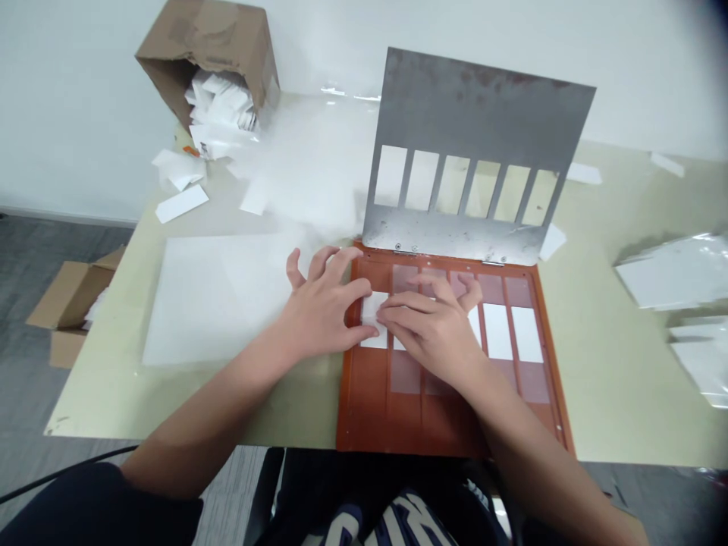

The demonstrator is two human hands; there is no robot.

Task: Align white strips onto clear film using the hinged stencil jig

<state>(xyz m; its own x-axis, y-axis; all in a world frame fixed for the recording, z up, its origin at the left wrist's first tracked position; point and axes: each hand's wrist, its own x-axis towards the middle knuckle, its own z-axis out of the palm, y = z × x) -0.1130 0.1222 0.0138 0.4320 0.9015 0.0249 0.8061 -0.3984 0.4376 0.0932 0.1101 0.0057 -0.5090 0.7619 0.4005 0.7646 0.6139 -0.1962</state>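
An orange-brown tray (364, 409) with a row of slots holds white cards, among them one on the right (526, 334). Translucent film strips (405, 373) lie in several slots beneath the cards. Over the tray's left edge is my left hand (324, 307), fingers spread, with the thumb on the leftmost white card (374, 340) and the index finger near its top corner. My right hand (435, 326) has thumb and fingertips pressed together at that card's right side. Whatever they pinch is too small to make out. Some middle cards are hidden under my right hand.
Hinged to the tray's far edge, a metal plate (483, 121) with rectangular windows stands raised. Clear sheets (216, 296) lie on the left. A cardboard box (227, 30) of white pieces sits at the back left, another box (71, 299) below. Plastic-wrapped white stacks (676, 269) lie right.
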